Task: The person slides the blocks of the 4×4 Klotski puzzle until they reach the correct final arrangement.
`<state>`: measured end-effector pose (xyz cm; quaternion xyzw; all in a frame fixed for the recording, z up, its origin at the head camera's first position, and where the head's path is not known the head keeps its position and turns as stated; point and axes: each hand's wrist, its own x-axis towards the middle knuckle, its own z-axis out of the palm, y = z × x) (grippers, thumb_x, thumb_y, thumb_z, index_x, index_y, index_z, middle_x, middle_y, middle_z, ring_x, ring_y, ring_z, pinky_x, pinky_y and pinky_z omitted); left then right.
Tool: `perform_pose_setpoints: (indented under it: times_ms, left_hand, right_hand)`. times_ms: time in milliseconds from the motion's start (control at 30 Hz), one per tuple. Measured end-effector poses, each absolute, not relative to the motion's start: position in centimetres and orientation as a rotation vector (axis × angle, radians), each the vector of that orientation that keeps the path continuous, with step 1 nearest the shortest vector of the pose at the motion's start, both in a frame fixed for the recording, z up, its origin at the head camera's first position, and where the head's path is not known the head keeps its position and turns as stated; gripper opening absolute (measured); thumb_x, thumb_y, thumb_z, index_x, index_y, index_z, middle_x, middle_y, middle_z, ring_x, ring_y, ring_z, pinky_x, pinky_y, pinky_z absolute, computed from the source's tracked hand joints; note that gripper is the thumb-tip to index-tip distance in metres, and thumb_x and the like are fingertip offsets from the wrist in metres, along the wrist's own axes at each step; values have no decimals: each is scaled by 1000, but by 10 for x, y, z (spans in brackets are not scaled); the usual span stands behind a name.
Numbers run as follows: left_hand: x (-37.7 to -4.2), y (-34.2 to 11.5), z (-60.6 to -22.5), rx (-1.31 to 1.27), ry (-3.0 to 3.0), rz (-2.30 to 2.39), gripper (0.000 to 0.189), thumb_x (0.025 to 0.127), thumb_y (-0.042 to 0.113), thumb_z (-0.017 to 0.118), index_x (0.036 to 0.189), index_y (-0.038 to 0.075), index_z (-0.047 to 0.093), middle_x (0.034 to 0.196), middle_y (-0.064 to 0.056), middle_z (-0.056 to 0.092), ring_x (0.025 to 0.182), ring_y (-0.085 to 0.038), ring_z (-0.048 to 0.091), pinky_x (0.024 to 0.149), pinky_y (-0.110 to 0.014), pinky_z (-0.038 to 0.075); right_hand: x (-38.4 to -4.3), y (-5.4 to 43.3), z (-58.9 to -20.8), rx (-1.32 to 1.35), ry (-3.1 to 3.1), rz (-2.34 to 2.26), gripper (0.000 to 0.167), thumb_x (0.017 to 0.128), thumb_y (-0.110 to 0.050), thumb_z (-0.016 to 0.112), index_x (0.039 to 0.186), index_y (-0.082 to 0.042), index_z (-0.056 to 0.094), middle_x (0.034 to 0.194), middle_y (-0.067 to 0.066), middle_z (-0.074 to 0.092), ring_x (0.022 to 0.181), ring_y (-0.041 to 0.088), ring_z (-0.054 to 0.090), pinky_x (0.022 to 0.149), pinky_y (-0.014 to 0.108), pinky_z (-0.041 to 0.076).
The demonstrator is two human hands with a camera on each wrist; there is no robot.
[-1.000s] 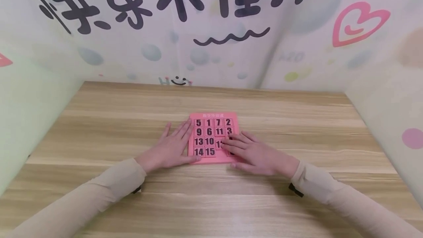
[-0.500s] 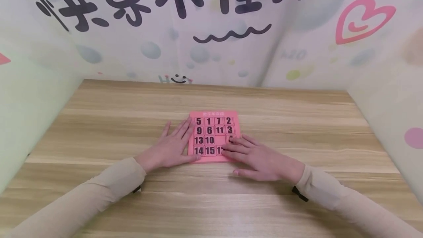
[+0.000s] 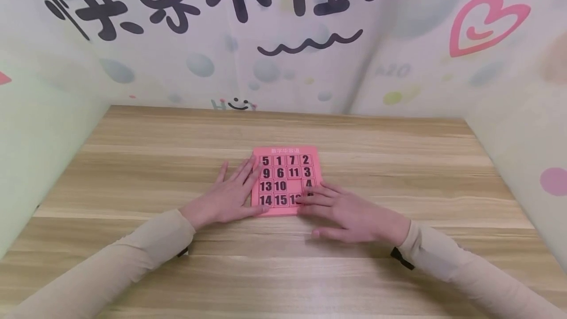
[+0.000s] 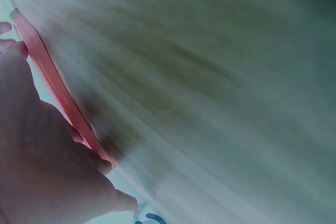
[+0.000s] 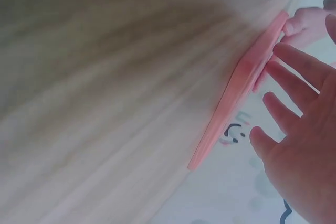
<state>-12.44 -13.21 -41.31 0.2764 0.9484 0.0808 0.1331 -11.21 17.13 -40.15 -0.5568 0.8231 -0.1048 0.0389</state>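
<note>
A pink number slide puzzle (image 3: 285, 151) lies flat on the wooden table. Black-numbered tiles fill its grid, with a gap in the third row right of the 10 tile (image 3: 280, 186). My left hand (image 3: 223, 201) rests along the puzzle's left edge, fingers extended and thumb at the near left corner. From the right, my right hand (image 3: 350, 210) reaches over the near right corner with straight fingers. Its fingertips cover part of the bottom-row tile beside the 15 tile (image 3: 280, 200) and hide the corner tile. In the right wrist view, those fingers are spread above the pink puzzle (image 5: 231, 103).
The wooden table (image 3: 283, 279) extends around the puzzle on all sides. White printed wall sheets (image 3: 177, 78) with black lettering and a pink heart stand behind it and at both sides. Beige sleeves cover both forearms, with a dark band at each wrist.
My right fingers have slid the tile below 11 down into the bottom row, leaving a gap in the third row. The right hand shifted slightly toward me, uncovering the 4. The left hand stayed put.
</note>
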Motion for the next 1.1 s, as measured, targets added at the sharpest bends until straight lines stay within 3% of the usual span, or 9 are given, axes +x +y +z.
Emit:
perform_pose_setpoints:
  times_ms: [533,1100]
  left_hand:
    - [-125,-133,-413,827,2749,260,94,91,67,44,156,9,10,159,-18,-6,145,-33,-3,111,-60,-9]
    - [-125,-133,-413,843,2753,221,98,91,69,41,154,2,6,158,-19,-7,145,-33,-1,111,-60,-8]
  right_hand:
    - [-144,163,-402,-1470,2649,-316,57,99,-36,51,143,1,44,149,16,40,139,34,30,114,53,16]
    - [-154,157,-404,-1315,2637,-275,61,100,-44,46,148,-6,38,154,9,32,143,31,22,116,50,11]
